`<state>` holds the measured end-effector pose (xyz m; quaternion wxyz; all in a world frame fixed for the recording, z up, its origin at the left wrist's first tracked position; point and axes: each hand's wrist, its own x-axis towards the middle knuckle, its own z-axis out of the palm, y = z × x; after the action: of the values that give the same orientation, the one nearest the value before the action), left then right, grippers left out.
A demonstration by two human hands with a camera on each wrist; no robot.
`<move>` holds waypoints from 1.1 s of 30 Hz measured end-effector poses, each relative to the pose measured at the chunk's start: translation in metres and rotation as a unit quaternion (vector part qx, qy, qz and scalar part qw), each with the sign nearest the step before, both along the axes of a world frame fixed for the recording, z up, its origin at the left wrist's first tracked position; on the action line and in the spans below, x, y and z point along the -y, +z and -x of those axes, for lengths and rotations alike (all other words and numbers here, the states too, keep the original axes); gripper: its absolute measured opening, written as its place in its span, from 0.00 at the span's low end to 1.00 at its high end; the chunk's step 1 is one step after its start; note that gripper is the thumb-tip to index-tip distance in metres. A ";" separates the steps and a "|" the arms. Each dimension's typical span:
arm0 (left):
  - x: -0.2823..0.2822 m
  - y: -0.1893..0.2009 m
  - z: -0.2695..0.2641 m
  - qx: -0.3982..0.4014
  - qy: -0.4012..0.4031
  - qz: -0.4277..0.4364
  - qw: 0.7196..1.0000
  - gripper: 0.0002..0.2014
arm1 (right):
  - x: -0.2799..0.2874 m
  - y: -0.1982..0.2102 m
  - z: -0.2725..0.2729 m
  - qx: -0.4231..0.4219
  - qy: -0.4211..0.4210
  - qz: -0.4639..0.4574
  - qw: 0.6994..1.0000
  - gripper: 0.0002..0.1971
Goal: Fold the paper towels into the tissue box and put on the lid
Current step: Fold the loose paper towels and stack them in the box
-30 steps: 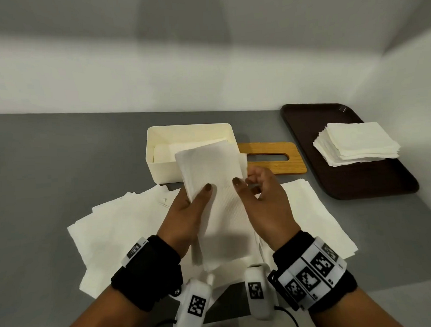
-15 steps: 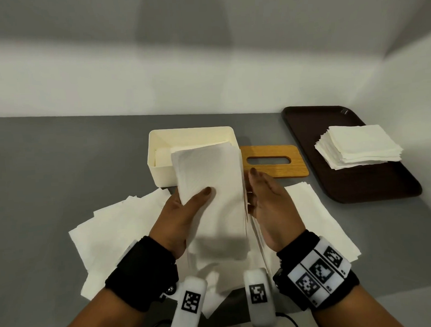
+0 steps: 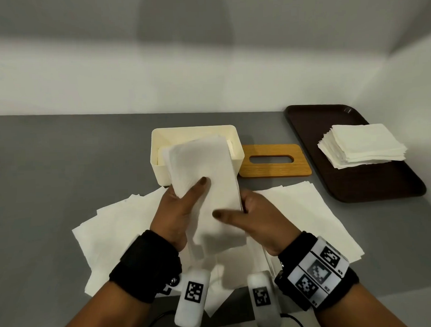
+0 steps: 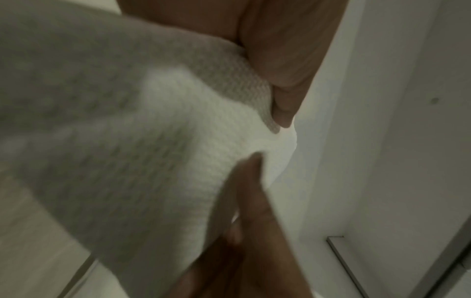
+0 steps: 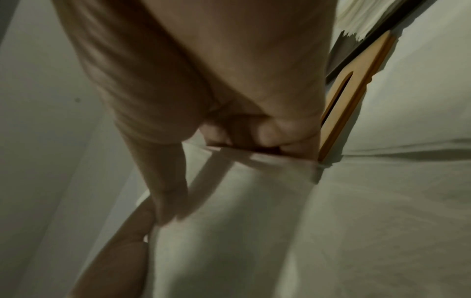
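Both hands hold one folded white paper towel upright in front of the cream tissue box. My left hand grips its left edge, thumb on the front. My right hand holds the right edge, thumb laid across the front and fingers behind. The towel's top end hangs over the open box, which has folded towels inside. The wooden lid with its slot lies flat just right of the box. In the left wrist view the textured towel fills the frame. The right wrist view shows the towel and the lid.
Several unfolded white sheets lie spread on the grey table under my hands. A dark brown tray at the back right carries a stack of folded towels. White walls close the back and right.
The right hand has moved from the towel's upper right edge down onto its lower front, thumb now across it. The towel is folded narrower and lies a little further over the box.
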<state>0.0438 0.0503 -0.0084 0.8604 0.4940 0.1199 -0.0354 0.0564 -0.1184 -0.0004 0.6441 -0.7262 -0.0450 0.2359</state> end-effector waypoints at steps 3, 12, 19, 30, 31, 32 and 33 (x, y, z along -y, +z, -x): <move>-0.010 0.006 -0.006 0.015 0.017 -0.020 1.000 0.16 | 0.010 -0.006 0.003 -0.011 0.038 0.043 0.998 0.14; -0.069 -0.004 -0.018 0.008 -0.050 -0.196 0.979 0.06 | 0.047 0.008 -0.026 -0.041 -0.107 -0.067 0.991 0.15; -0.073 -0.004 -0.032 0.009 0.006 -0.190 0.982 0.04 | 0.032 0.010 -0.054 -0.059 -0.065 -0.103 0.991 0.18; -0.113 -0.021 -0.074 -0.062 0.100 -0.387 0.914 0.11 | 0.008 0.031 -0.142 -0.010 -0.146 -0.057 0.988 0.17; -0.113 -0.023 -0.075 -0.074 0.087 -0.391 0.913 0.13 | 0.002 0.029 -0.148 -0.014 -0.139 -0.043 0.989 0.17; -0.111 -0.023 -0.075 -0.080 0.079 -0.389 0.914 0.14 | -0.003 0.026 -0.151 -0.016 -0.131 -0.029 0.991 0.17; -0.109 -0.024 -0.075 -0.081 0.075 -0.386 0.916 0.14 | -0.008 0.023 -0.155 -0.017 -0.121 -0.017 0.992 0.17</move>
<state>0.1190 0.1598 -0.0322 0.5899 0.7730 0.2303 0.0385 0.2112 -0.1100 0.0224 0.6807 -0.7114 0.0501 0.1676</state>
